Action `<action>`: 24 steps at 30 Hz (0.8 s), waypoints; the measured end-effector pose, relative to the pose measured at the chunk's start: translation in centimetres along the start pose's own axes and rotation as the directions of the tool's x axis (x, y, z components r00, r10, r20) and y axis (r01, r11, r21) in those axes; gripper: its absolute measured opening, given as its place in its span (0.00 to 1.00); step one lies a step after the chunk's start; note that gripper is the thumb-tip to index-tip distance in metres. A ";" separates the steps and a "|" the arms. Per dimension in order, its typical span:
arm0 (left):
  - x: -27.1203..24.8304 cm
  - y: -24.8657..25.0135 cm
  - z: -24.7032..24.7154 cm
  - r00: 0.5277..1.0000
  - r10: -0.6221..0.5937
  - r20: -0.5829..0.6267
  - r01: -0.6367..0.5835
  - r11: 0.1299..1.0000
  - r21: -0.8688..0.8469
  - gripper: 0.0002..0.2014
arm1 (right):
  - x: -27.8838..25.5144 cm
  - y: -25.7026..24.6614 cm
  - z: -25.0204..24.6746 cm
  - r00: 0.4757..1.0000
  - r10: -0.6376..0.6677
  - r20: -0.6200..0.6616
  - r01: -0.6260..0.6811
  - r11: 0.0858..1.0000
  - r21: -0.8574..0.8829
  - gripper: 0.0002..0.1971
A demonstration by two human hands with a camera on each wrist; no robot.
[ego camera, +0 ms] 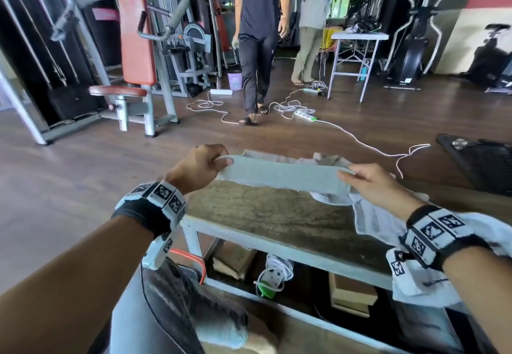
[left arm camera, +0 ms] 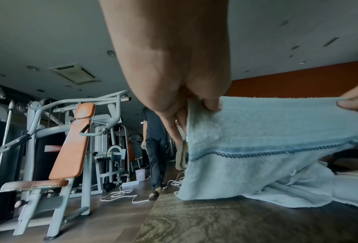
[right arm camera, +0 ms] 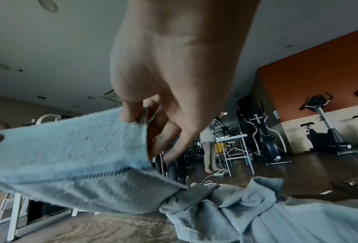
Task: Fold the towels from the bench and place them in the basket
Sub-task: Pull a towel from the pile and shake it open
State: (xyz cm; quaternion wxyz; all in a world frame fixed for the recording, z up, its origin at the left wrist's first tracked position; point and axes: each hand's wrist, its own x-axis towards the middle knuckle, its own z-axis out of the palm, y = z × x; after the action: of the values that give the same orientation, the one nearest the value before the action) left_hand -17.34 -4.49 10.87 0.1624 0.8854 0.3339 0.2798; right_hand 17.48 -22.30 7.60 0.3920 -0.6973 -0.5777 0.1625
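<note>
A pale blue towel [ego camera: 282, 175] with a dark stitched stripe [left arm camera: 267, 152] hangs stretched between both hands above the bench [ego camera: 263, 220]. My left hand [ego camera: 203, 164] pinches its left top corner [left arm camera: 203, 103]. My right hand [ego camera: 368, 177] pinches the right top corner [right arm camera: 136, 115]. The towel's lower edge trails onto the bench top [left arm camera: 215, 218]. More pale towels [ego camera: 382, 223] lie crumpled on the bench's right side [right arm camera: 236, 205], under my right wrist. No basket shows in any view.
A person in dark clothes [ego camera: 257, 35] walks on the floor beyond the bench, another stands by a white folding table [ego camera: 357, 38]. White cables and a power strip [ego camera: 304, 114] lie on the floor. A gym machine with orange pads [ego camera: 135, 35] stands at the left. Boxes sit under the bench.
</note>
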 end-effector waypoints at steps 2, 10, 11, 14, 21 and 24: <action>-1.8 0.2 0.2 0.996 -0.011 0.091 0.016 0.998 -0.053 0.11 | -1.6 0.1 -0.4 0.990 0.075 0.119 -0.087 0.992 0.094 0.13; -8.5 1.0 1.7 0.958 -0.061 0.282 0.097 0.989 -0.116 0.12 | -5.9 -1.2 -0.6 0.797 0.294 0.528 -0.397 0.914 0.090 0.12; -8.8 1.0 1.8 0.943 -0.074 0.325 0.123 0.983 -0.133 0.10 | -6.1 -1.1 -0.6 0.768 0.314 0.558 -0.423 0.903 0.074 0.12; -9.2 0.5 2.1 0.910 -0.090 0.404 0.177 0.967 -0.183 0.07 | -6.0 -0.8 -0.4 0.730 0.338 0.594 -0.449 0.892 0.045 0.12; -5.7 -2.6 5.1 0.941 -0.234 0.244 0.297 0.915 -0.272 0.08 | -1.7 2.3 1.5 0.940 0.231 0.250 -0.229 0.973 -0.039 0.15; -3.4 -4.3 6.2 0.947 -0.278 0.160 0.309 0.923 -0.230 0.05 | 1.1 2.5 2.3 0.966 0.237 0.101 -0.232 0.971 -0.057 0.10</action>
State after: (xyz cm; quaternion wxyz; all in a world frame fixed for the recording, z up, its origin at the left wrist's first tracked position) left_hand -17.85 -4.31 2.68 0.3342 0.8130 0.4137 0.2369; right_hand 17.90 -20.55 4.51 0.3229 -0.7597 -0.5147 0.2318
